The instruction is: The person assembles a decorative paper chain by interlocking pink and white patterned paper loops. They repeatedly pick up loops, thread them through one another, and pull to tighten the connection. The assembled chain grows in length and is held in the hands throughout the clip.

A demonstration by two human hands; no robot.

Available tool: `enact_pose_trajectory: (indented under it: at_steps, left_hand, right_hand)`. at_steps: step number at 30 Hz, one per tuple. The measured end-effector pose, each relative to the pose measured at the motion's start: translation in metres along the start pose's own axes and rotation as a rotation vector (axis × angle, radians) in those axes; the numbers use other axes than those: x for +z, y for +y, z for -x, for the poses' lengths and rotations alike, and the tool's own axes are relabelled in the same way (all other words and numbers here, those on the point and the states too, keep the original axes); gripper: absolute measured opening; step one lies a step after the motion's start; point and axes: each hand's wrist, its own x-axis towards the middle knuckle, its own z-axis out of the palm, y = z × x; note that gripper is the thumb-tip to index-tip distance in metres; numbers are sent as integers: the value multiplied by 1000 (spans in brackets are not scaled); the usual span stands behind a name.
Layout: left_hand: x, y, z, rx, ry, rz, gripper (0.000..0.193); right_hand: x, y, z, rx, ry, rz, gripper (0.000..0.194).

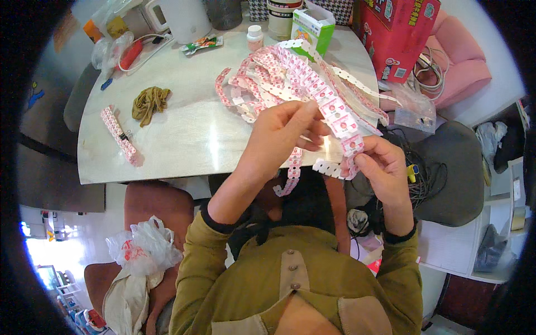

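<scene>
A long pink-and-white printed paper strip [335, 115], with punched holes along it, curves from the pile on the table towards me. My left hand [280, 136] has its thumb and index finger pinched at the strip's left edge, its other fingers curled below. Lower right, my right hand [383, 165] pinches the strip between thumb and fingers, where it bunches into folds. A plain white perforated end [328, 168] sticks out beside those folds. Behind my hands lies a loose heap of similar strips [268, 75]. Another strip end [293, 171] hangs over the table's front edge.
On the table [180, 138] lie a bundle of strips [119, 136] with a black binder clip and a crumpled brown cloth [150, 102]. A white bottle [255, 38], a green box [320, 31] and an electric kettle [184, 21] stand behind. A red carton [398, 37] is at right.
</scene>
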Motion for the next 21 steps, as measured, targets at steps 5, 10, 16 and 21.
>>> enact_pose_trajectory:
  at_steps: [5,10,16,21]
  left_hand:
    - [2,7,11,768,399,-755,32]
    - [0,24,6,1095,151,-1206,50]
    - [9,15,4,1039,3,-1064,41]
    - [15,1,12,828,-213,-706,39]
  right_hand:
    - [-3,-12,-2,-145,-35,-25,14]
    - [6,-18,-10,-228,-118,-20,15]
    - [15,-20,-12,-183,16,32,13]
    - [21,-16,-18,-136,128,38,12]
